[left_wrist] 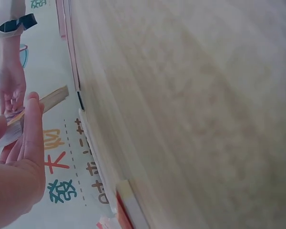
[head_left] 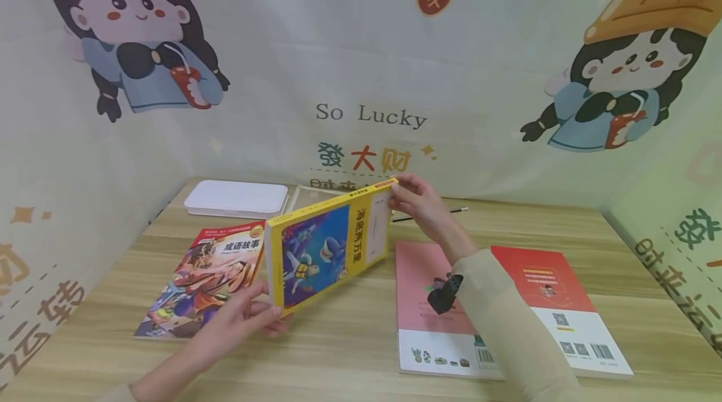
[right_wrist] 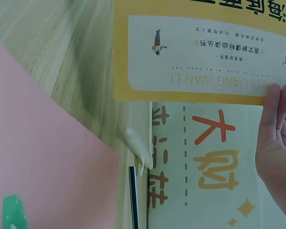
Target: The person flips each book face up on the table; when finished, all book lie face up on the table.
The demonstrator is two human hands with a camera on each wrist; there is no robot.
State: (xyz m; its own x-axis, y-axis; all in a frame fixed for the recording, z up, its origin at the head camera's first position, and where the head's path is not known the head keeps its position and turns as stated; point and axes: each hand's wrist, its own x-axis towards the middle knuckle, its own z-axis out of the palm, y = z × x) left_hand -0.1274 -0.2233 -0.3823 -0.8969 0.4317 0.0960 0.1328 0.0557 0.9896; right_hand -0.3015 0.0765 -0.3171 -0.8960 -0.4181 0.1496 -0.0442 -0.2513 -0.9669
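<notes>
A yellow book with a blue sea picture on its cover is held up over the table, tilted, its spine on top. At its lower left corner my left hand grips it, thumb in front. My right hand pinches the upper right corner; in the right wrist view, fingertips of that hand lie on the edge of the yellow cover. Behind the left hand, a colourful storybook lies face up, partly covered by hand and book.
On the right lie a pink and white book and a red and white book, partly behind the right sleeve. A white case sits at the back left, a pen at the back. Printed cloth hangs behind the table.
</notes>
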